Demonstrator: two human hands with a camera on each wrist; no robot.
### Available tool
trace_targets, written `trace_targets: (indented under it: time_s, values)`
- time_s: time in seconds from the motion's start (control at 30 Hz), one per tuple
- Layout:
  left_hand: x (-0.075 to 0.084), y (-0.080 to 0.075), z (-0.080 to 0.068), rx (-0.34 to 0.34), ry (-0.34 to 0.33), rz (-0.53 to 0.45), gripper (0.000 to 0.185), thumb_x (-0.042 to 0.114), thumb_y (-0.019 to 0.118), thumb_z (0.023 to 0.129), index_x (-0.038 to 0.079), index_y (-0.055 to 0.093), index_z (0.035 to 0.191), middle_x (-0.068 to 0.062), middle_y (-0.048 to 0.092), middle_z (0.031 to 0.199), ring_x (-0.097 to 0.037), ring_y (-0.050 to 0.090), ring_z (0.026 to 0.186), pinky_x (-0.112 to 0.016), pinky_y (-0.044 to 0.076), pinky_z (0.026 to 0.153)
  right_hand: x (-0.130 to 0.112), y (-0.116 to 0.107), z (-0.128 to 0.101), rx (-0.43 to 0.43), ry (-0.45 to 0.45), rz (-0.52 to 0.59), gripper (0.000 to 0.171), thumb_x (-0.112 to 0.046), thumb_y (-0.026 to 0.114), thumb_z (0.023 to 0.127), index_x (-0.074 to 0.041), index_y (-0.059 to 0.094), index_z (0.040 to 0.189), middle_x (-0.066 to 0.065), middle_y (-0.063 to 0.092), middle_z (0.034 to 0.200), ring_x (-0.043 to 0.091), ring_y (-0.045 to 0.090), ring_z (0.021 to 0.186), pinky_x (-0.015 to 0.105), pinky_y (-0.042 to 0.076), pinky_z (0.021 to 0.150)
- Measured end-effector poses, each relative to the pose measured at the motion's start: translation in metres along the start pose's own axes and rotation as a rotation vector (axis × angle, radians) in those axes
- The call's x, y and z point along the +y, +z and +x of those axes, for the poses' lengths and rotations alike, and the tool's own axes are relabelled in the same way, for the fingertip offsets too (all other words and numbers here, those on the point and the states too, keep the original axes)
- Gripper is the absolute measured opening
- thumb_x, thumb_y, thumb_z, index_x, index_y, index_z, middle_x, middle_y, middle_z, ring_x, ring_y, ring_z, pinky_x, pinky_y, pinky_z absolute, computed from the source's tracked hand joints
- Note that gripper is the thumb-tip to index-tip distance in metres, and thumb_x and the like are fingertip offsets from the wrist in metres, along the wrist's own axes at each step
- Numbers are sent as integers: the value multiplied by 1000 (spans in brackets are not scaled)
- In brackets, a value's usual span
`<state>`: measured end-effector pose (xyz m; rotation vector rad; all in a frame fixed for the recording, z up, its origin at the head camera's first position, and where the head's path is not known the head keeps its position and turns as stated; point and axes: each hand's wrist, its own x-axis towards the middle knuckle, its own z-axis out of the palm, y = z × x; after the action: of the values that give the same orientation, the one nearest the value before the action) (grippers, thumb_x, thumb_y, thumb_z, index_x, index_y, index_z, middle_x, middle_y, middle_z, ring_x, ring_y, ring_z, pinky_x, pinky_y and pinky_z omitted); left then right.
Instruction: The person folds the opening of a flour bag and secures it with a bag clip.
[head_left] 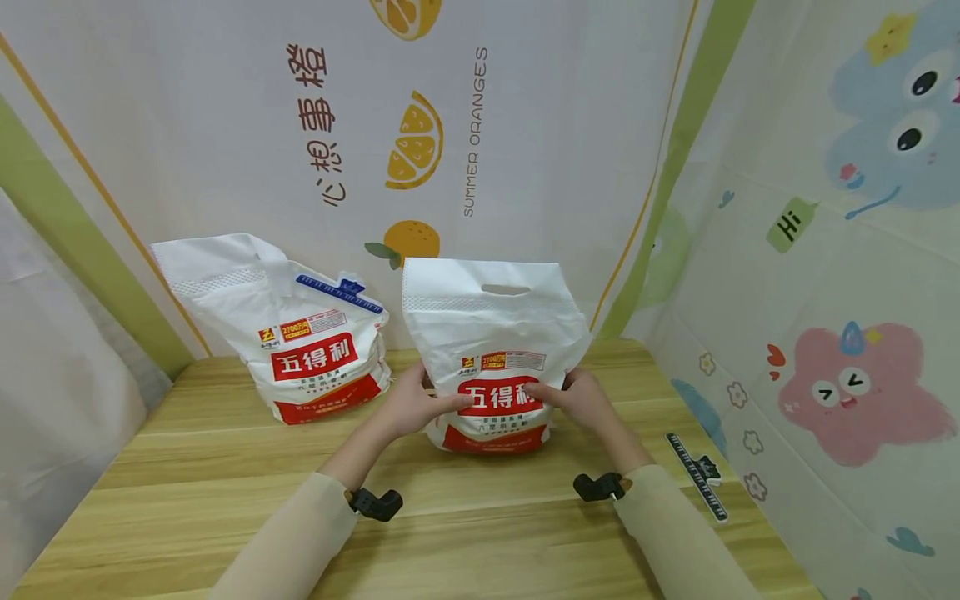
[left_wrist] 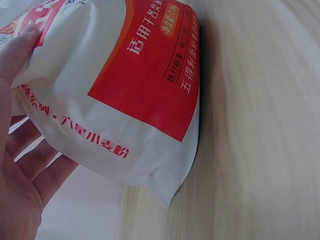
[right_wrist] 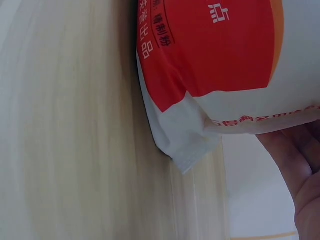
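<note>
A white flour bag with a red label and a cut-out handle stands upright in the middle of the wooden table. My left hand grips its left side, thumb on the front label. My right hand grips the right side the same way. In the left wrist view, the left hand has its fingers behind the bag and its thumb across the front. The right wrist view shows the bag's lower corner resting on the table, with the right hand beside it.
A second flour bag of the same kind leans at the back left, against the printed backdrop. A black ruler-like strip lies near the table's right edge. Fabric walls close in the table at the back and right.
</note>
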<state>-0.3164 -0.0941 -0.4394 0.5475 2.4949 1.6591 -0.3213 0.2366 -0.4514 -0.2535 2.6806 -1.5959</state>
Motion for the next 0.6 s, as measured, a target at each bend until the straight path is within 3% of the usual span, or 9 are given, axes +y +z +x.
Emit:
trace_targets:
  time_s: [0.6]
  values:
    - [-9, -22, -29, 73, -58, 56, 71, 51, 92, 88, 20, 61, 144, -7, 75, 138, -31, 72, 127, -51, 64, 101, -15, 29, -1, -38, -36, 59, 64, -53, 89, 90, -20, 67, 140, 5, 76, 134, 27, 74, 123, 48, 64, 102]
